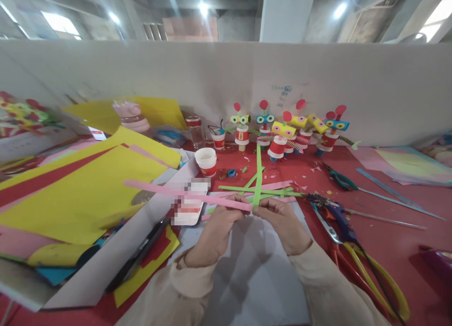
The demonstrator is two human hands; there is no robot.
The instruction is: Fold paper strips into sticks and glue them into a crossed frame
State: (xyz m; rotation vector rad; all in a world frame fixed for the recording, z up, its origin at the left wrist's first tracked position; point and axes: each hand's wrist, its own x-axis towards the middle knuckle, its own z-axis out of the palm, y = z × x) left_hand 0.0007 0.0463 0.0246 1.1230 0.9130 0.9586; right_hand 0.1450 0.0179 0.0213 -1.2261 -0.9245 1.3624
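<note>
My left hand (222, 225) pinches a long pink paper strip (158, 188) close to its right end; the strip reaches out to the left. With its fingers closed, my right hand (282, 222) grips the lower end of a green paper strip (259, 173) that stands up and away from me. The two ends meet at a corner between my fingertips, and I cannot tell whether they are glued. Below my hands lies a grey-white board (243, 279). More pink and green strips (282, 192) lie crossed just behind my fingers.
Paper-cup figures (277, 147) stand along the white partition (212, 76). To the left, a box (84, 269) holds yellow sheets (95, 194); a phone (190, 210) and stacked cups (205, 161) are beside it. At right lie scissors (353, 260), a glue gun (342, 222) and pliers (341, 179).
</note>
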